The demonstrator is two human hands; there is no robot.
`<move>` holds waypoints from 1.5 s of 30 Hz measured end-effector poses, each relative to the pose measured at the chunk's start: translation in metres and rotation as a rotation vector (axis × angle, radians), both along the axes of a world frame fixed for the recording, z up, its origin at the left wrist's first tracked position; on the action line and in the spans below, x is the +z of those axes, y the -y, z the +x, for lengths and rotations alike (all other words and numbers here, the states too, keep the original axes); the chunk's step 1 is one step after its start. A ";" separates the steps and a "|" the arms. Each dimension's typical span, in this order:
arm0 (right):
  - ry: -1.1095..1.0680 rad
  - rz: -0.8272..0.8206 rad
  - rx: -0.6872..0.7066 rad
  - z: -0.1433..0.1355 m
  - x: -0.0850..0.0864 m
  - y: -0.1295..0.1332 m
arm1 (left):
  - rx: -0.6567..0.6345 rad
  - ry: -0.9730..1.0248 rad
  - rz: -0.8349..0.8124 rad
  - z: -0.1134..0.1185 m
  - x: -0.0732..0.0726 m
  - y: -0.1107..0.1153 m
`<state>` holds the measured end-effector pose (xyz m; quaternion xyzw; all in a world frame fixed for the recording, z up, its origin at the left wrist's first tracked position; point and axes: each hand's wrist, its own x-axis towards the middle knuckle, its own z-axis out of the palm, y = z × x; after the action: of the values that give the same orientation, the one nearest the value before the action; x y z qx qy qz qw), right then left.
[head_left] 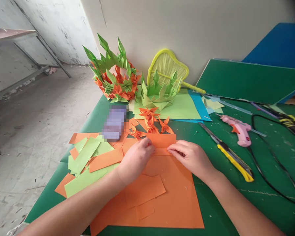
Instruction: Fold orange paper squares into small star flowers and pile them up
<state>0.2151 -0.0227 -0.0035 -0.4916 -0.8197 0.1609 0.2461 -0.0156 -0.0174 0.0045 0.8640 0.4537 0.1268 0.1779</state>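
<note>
A small orange paper piece [161,141] with a crease across it lies over a large orange sheet [179,196]. My left hand [139,157] pinches its left end, fingers pressed together. The right end is pinched between thumb and fingers of my right hand [193,157]. Just beyond the hands sit several folded orange paper flowers [149,124]. Orange strips [147,188] lie on the large sheet nearer to me. Left of my left hand is a pile of green [85,155] and orange paper pieces.
On the green table [182,127] are a yellow cutter [232,160], a pink glue gun [238,129] with a black cable, and a blurred phone [115,123]. Folded-paper baskets [159,95] and a larger green-orange one [115,78] stand behind, beside a yellow fan [167,65].
</note>
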 end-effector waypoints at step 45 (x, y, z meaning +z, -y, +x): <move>0.073 0.128 0.352 0.022 0.014 -0.009 | -0.125 -0.428 0.044 0.014 0.015 0.025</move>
<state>0.2376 -0.0135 0.0107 -0.3294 -0.9100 0.1311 0.2149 -0.0020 -0.0429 0.0194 0.9013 0.4237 -0.0607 0.0663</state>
